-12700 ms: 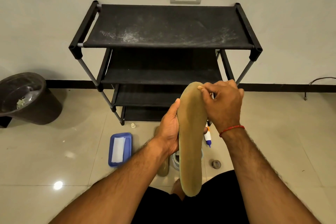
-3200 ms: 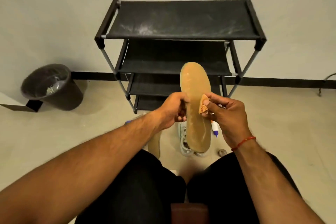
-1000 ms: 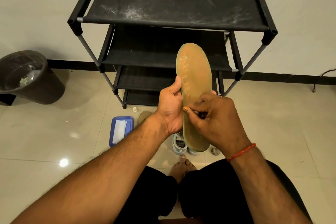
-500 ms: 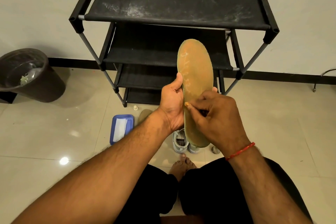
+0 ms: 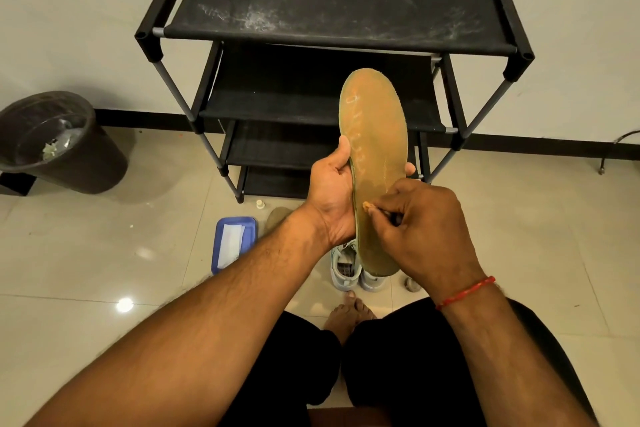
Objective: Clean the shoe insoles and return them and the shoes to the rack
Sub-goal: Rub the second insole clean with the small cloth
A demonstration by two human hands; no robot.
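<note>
A long tan insole (image 5: pixel 375 135) stands upright in front of me, toe end up, with a wavy wet streak down its left side. My left hand (image 5: pixel 330 196) grips its left edge at mid length, fingertips wrapping round the back. My right hand (image 5: pixel 420 227) pinches a small orange wad of cloth (image 5: pixel 366 205) and presses it on the insole's lower half. A pair of white shoes (image 5: pixel 346 267) sits on the floor below the insole, partly hidden by it. A second insole (image 5: pixel 277 215) lies on the floor behind my left wrist. The black shoe rack (image 5: pixel 332 35) stands against the wall, its shelves bare and dusty.
A blue tray (image 5: pixel 221 253) with a white cloth lies on the tiles left of the shoes. A dark bin (image 5: pixel 86 163) stands at the far left by the wall. A small bottle cap (image 5: pixel 260 204) and a round grey lid (image 5: pixel 410 284) lie on the floor. My bare foot (image 5: pixel 349 315) is below the shoes.
My right hand has slid the cloth wad a little down the insole over the last second. The left hand keeps its hold and the insole stays upright.
</note>
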